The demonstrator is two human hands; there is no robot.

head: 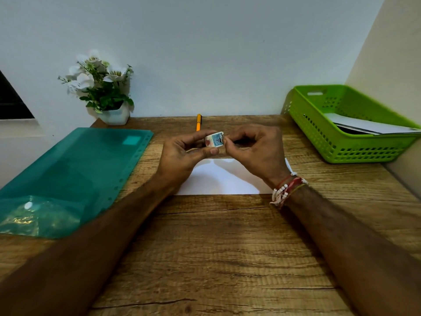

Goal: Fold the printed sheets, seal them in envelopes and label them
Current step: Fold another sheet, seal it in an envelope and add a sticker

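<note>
My left hand point(182, 153) grips a small roll of patterned tape point(213, 140) between thumb and fingers, held above the desk. My right hand point(252, 149) pinches the roll's right edge with thumb and forefinger. Below both hands a white envelope point(218, 179) lies flat on the wooden desk point(216, 247), partly hidden by my wrists. An orange pen point(198, 122) lies beyond my hands near the wall.
A green plastic basket point(337, 133) at the back right holds white envelopes point(369, 126). A teal plastic folder point(75, 174) covers the desk's left side. A pot of white flowers point(102, 92) stands at the back left corner.
</note>
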